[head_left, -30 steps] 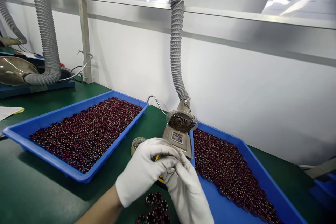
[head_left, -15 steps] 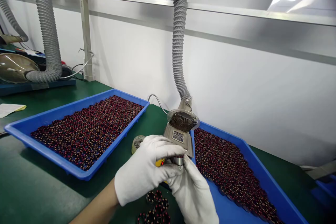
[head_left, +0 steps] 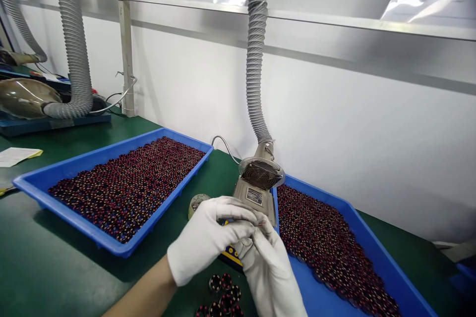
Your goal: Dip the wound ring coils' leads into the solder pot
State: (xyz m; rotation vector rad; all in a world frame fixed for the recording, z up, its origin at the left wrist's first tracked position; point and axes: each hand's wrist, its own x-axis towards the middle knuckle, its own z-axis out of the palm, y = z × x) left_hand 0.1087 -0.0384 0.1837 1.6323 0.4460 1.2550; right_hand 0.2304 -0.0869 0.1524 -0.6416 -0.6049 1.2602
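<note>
Both of my hands wear white gloves and meet in front of the metal unit. My left hand (head_left: 208, 237) comes in from the left, its fingers closed and curled over the right fingertips. My right hand (head_left: 271, 267) rises from below, thumb and fingers pinched together. Between the fingertips sits a small round metal-sided part, now almost fully covered, with just a thin reddish edge showing. Below the hands, several small round parts (head_left: 226, 302), dark with red and pale dots, lie loose on the green table. Partly behind my left hand is a yellow device (head_left: 232, 253) with buttons.
A blue tray (head_left: 128, 250) full of dotted round parts stands left; another blue tray (head_left: 375, 237) with more is at right. Behind my hands, a metal fan unit (head_left: 256, 193) hangs under a grey hose (head_left: 256, 59). A small round container (head_left: 197, 203) is beside it.
My fingers have closed further around the small round part, hiding its silver side that showed before. The camera view has shifted slightly.
</note>
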